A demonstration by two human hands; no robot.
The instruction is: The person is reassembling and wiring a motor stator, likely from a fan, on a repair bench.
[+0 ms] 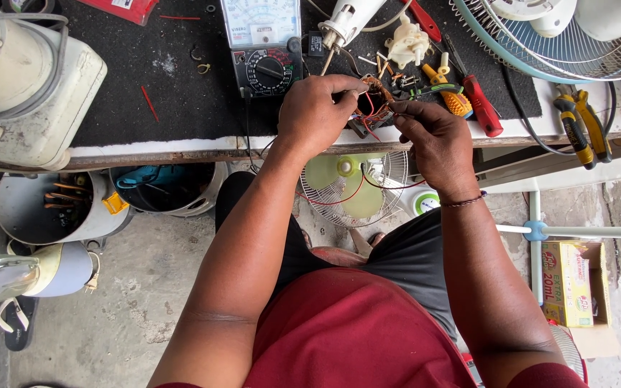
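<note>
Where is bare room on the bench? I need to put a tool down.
Free: the black mat between the white appliance and the multimeter, bar wire scraps. Crowded: right of the meter, around both hands, screwdrivers and fan guard.

The person wears a dark red short-sleeved shirt (353,330) of plain smooth fabric, which fills the lower middle of the view; a strip of its sleeve hem shows at the bottom right, by the right upper arm. Below the shirt lie dark grey shorts (415,266), creased across the lap. Both forearms are bare from elbow to wrist. A thin dark beaded bracelet (465,202) circles the right wrist; the left wrist carries nothing.
</note>
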